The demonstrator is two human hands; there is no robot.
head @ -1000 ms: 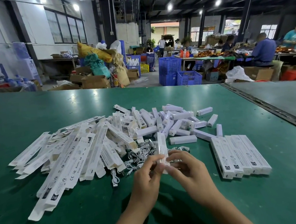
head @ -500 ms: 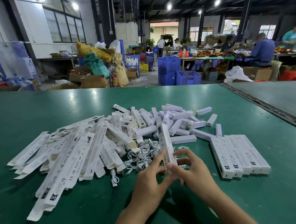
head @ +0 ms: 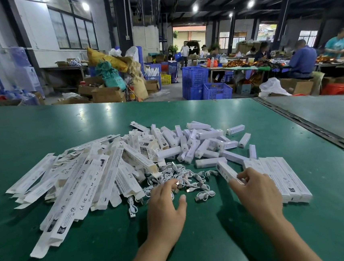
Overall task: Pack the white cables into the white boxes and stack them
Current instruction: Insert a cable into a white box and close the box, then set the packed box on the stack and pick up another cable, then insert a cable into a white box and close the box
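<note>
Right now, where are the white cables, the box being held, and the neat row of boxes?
white cables [head: 192, 180]: head view, middle of the tangled pile.
held box [head: 225, 170]: head view, its top face.
row of boxes [head: 287, 179]: head view, a middle box's top face.

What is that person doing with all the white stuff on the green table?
A person is packing cables into boxes. The right hand holds a white box by its near end, right beside a neat row of boxes laid side by side. The left hand is open, with its fingers over the tangle of white cables. A big heap of flat empty boxes lies to the left on the green table.
</note>
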